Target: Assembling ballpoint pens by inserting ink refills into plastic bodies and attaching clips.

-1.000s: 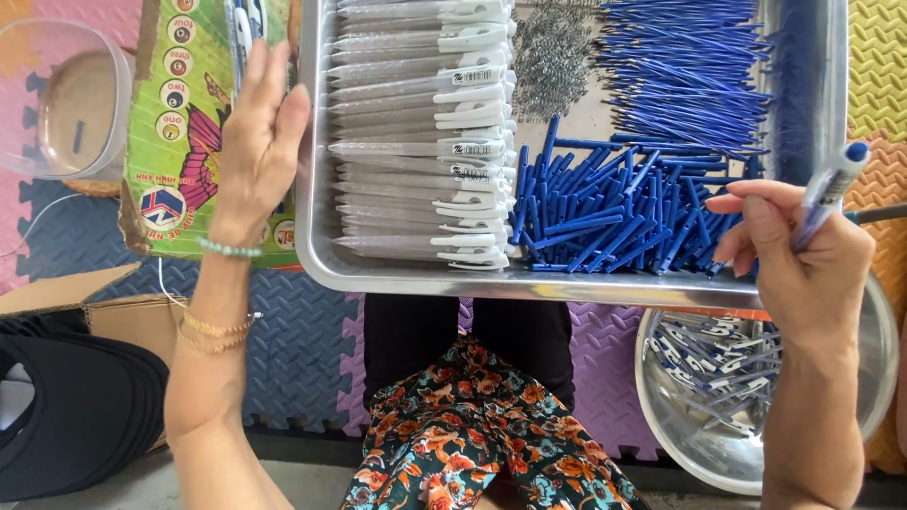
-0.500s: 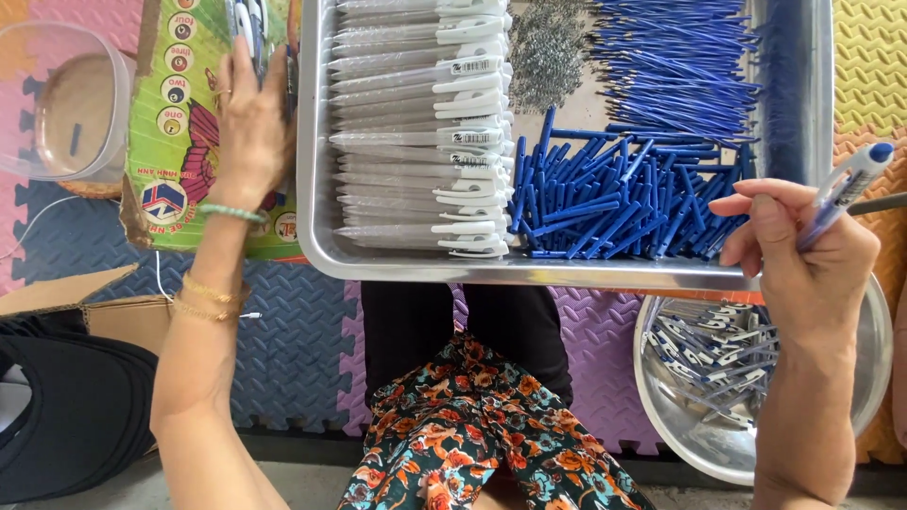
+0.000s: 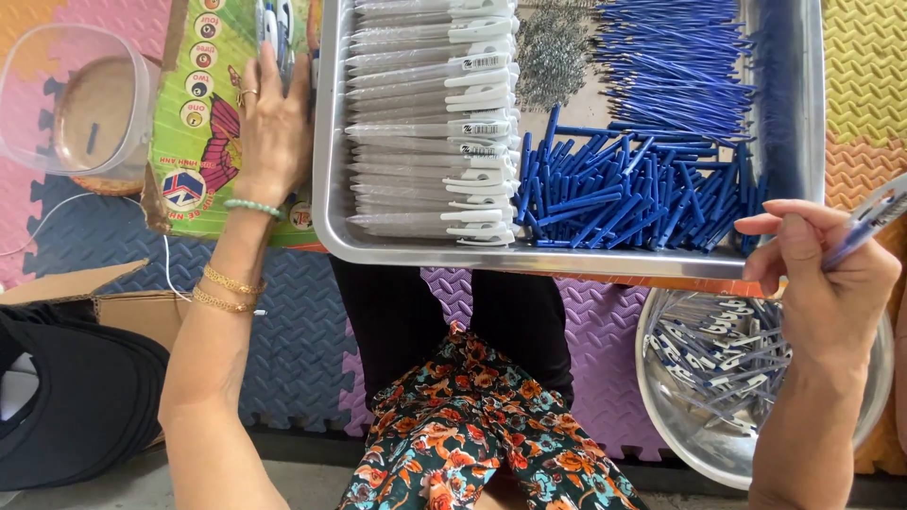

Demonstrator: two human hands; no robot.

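Holding a finished pen with a clear body and blue tip, my right hand is hovering past the right end of the shiny metal tray, over the round steel bowl down on the foam floor mat. My fingers are pinched together around the pen.

My left hand is lying flat on a green printed cardboard box, just beside the left wall of the tray. A few finished pens are sitting at my fingertips near the top edge, and I cannot tell if my fingers are closing on them or only touching.

I am thinking the job is far from done. The tray is holding a long stack of clear pen bodies with white clips along its left side. A heap of short blue plastic pen ends is sitting in the near right corner, thin blue ink tubes are lying in the far right corner, and small grey metal springs are piled at the far edge. The bowl is holding more clear pieces with clips.
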